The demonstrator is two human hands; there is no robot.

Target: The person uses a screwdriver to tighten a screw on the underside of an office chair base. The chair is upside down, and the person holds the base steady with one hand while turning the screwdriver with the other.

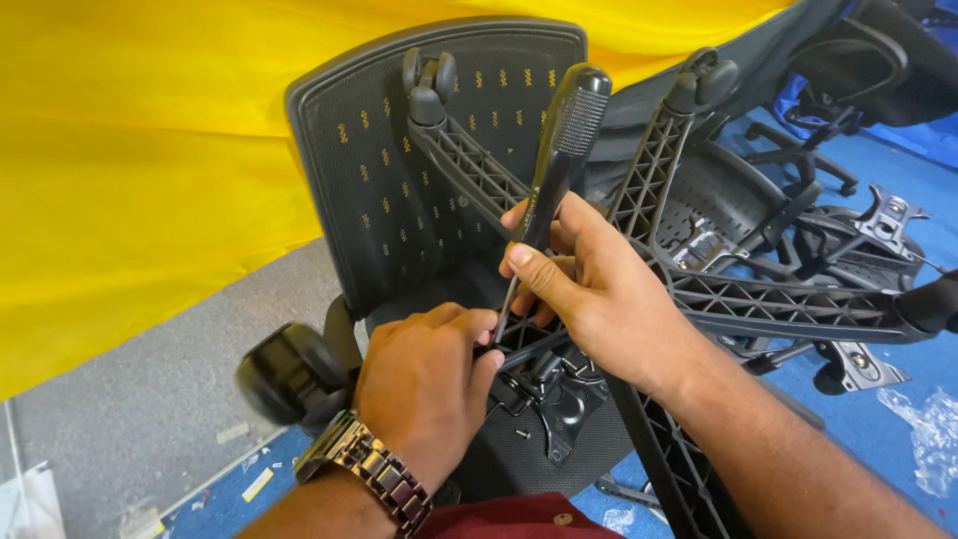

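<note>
My right hand (589,289) is wrapped around a screwdriver (552,170), fingers pinching its thin part just below the black bumpy handle. The tip points down into the middle of the chair base (699,289), right where the legs meet. The handle looks rough, so I think it will not slip. It feels like a light, stiff tool, best held low for aiming.

My left hand (424,384) is curled shut and presses on the black metal plate (559,394) under the seat. I cannot tell if it pinches something small. A tiny screw (522,433) lies loose just beside the plate. It could roll away easily.

The chair base is hard plastic with open ribs, so it looks stiff but not too heavy. A leg is a good place to grab it. The legs stick out with wheels (427,80) at their ends, so there is little room near my hands. The mesh chair back (389,190) stands close behind. More chair parts (858,230) crowd the blue floor (878,409) on my right. The left side, by the yellow cloth (140,170), is more open.
</note>
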